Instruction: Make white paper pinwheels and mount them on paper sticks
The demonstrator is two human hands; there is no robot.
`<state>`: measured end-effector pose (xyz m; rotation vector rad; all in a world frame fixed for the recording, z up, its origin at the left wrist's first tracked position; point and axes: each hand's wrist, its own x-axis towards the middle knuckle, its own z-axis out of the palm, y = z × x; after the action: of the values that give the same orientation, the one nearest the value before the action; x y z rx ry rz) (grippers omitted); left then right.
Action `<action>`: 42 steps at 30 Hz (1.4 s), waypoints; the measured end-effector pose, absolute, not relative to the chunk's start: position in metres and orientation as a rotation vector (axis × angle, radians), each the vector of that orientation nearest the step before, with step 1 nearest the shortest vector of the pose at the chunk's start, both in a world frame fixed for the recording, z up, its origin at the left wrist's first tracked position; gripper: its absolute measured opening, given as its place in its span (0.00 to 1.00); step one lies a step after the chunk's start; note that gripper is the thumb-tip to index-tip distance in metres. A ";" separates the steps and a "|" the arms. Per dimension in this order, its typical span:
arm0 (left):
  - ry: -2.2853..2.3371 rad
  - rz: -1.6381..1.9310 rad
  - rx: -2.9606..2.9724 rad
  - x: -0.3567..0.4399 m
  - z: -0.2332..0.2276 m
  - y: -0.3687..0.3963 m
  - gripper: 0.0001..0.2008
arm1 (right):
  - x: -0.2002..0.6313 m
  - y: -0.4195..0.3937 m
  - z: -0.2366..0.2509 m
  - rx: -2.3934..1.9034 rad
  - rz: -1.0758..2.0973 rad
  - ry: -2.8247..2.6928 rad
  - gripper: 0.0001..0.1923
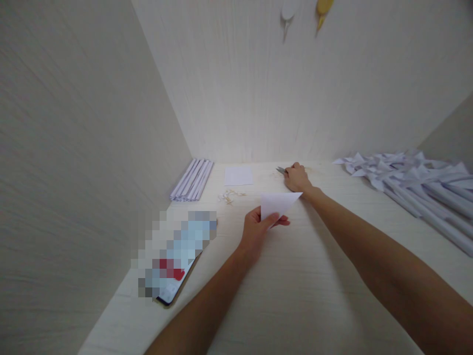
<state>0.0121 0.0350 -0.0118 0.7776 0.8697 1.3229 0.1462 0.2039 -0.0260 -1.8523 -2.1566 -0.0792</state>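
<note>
My left hand [256,224] pinches a white folded sheet of paper [277,203] between thumb and fingers, its pointed corner aimed to the right. Farther back, near the wall, my right hand [296,177] is closed around a pair of scissors [281,170]. Only the grey blades stick out to the left; the palm and fingers hide the handles. A flat square of white paper [238,176] lies left of the scissors. Between that square and my left hand are several small white and yellowish bits [231,196], too small to name surely.
Rolled white paper tubes [192,180] are bundled at the back left. A large pile of paper pinwheels on paper sticks [417,182] covers the right side. A phone [181,256], partly blurred out, lies at the left. White [287,11] and yellow hooks [324,7] hang on the wall.
</note>
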 end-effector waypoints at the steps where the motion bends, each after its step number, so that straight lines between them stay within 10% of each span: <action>1: 0.869 1.324 0.779 0.012 -0.012 0.035 0.06 | 0.146 0.204 -0.026 -1.849 -0.081 -2.158 0.17; 20: 0.872 1.325 0.801 0.012 -0.014 0.036 0.06 | 0.153 0.188 -0.021 -1.497 -0.179 -2.234 0.13; 33: 0.912 1.329 0.907 0.014 -0.012 0.032 0.07 | 0.162 0.038 -0.024 -1.099 1.187 -1.205 0.11; 42: 1.118 1.223 1.354 0.019 -0.007 0.024 0.06 | 0.160 0.035 -0.014 -0.872 1.471 -0.859 0.12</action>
<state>0.0188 0.0243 -0.0067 1.3536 1.1178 1.2233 0.1600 0.0346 -0.0142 -0.8717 -0.8590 1.4714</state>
